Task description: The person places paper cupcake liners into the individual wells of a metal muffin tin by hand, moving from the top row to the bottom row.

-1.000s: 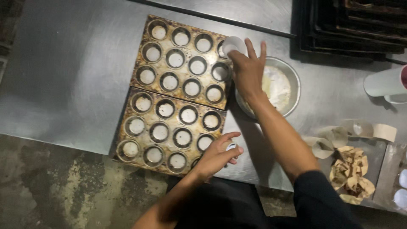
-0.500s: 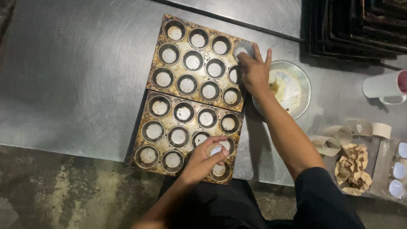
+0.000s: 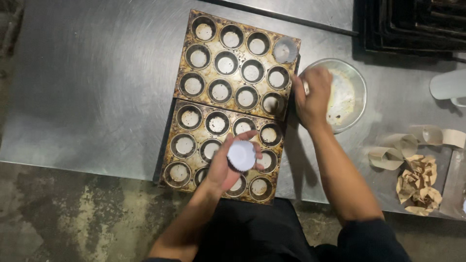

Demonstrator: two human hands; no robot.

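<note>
Across the steel table (image 3: 97, 87) two dark muffin trays sit mid-frame, the upper tray (image 3: 236, 63) touching the lower tray (image 3: 221, 145); right of them stands a round metal bowl (image 3: 347, 92). My right hand (image 3: 313, 97) curls over the bowl's left rim, its grip hidden; my left hand (image 3: 228, 165) pinches a white paper liner (image 3: 241, 155) above the lower tray; another liner (image 3: 285, 49) fills the upper tray's top-right cup.

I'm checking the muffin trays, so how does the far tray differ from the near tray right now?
The far tray has a white paper liner sitting in its top right cup; the near tray shows no liner seated in any visible cup. The far tray is uncovered, while the left hand hovers over the near tray holding a white paper cup. The right hand is beside the far tray, at the metal bowl. Both are dark, stained twelve-cup trays.
</note>
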